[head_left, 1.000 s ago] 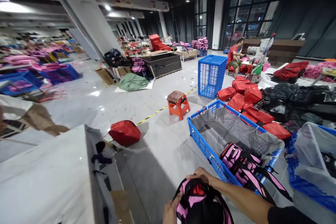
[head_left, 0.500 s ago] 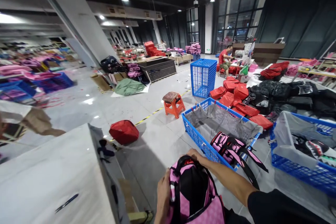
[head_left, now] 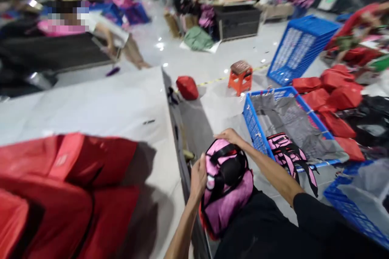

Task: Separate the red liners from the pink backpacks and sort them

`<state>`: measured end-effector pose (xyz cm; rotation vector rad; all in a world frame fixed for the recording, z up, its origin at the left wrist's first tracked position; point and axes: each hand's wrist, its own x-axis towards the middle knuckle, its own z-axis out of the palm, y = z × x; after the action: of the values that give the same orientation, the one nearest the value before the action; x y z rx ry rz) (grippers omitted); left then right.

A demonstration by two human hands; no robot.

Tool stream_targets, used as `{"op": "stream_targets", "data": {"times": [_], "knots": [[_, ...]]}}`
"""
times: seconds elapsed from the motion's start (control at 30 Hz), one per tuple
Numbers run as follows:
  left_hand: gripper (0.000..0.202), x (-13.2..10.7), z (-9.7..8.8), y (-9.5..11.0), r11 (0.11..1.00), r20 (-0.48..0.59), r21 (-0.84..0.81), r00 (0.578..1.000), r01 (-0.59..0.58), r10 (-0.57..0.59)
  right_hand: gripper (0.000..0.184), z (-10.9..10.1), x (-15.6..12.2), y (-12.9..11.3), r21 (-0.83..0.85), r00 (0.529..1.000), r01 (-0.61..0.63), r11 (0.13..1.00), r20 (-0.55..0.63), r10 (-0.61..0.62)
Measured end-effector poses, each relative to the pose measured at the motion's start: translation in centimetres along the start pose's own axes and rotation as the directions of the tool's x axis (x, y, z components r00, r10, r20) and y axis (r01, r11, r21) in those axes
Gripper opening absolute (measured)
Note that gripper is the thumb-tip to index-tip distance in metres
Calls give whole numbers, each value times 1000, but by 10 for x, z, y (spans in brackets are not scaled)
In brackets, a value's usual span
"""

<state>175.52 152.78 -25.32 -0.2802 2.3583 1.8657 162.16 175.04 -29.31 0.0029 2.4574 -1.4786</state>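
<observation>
A pink and black backpack [head_left: 223,188] rests against my lap beside the white table [head_left: 100,105]. My left hand [head_left: 198,176] grips its left side, fingers curled on the fabric. My right hand [head_left: 228,135] is closed over the top of the backpack, near the black straps. A second pink and black backpack [head_left: 288,156] hangs over the rim of the blue crate [head_left: 253,127] to my right.
Red bags [head_left: 60,190] lie piled on the table at near left. A red bag [head_left: 187,87] and an orange stool [head_left: 240,77] stand on the floor. More red bags [head_left: 331,101] and blue crates [head_left: 299,46] fill the right. A person [head_left: 100,32] is at far left.
The view has swung down and to the left, so the table and red bags now show. Both hands have stayed on the pink backpack, which now sits lower against my lap.
</observation>
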Motion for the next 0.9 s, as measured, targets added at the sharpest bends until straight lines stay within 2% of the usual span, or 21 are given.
{"op": "stream_targets", "data": {"times": [0.1,0.2,0.33,0.43,0.5,0.6,0.7,0.8,0.9], "knots": [[71,20,17,-21,993,-77,113,997,29,-20,81,6,17,42,-58,994,-56,997,88,61],[71,37,31,-41,992,-59,106,996,69,-63,83,22,20,74,-26,987,-151,988,51,153],[71,53,43,-51,992,-38,121,999,41,-36,82,32,26,84,6,981,-194,981,0,194],[72,55,43,-53,993,-14,112,1000,20,-18,80,15,22,82,5,981,-180,984,-72,180],[74,51,40,-55,995,18,95,999,33,-35,78,-4,5,84,5,982,-158,987,-108,158],[76,43,39,-60,996,21,68,998,50,-52,82,-23,-38,96,0,979,-150,989,-138,149],[75,38,45,-61,998,13,36,999,49,-50,89,-21,-77,110,-19,952,-214,977,-229,204],[72,36,44,-59,999,42,9,999,31,-31,89,-13,-96,109,-16,911,-272,962,-327,252],[69,36,21,-57,1000,75,-10,997,9,-8,85,-13,-108,89,131,892,-238,962,-362,270]]}}
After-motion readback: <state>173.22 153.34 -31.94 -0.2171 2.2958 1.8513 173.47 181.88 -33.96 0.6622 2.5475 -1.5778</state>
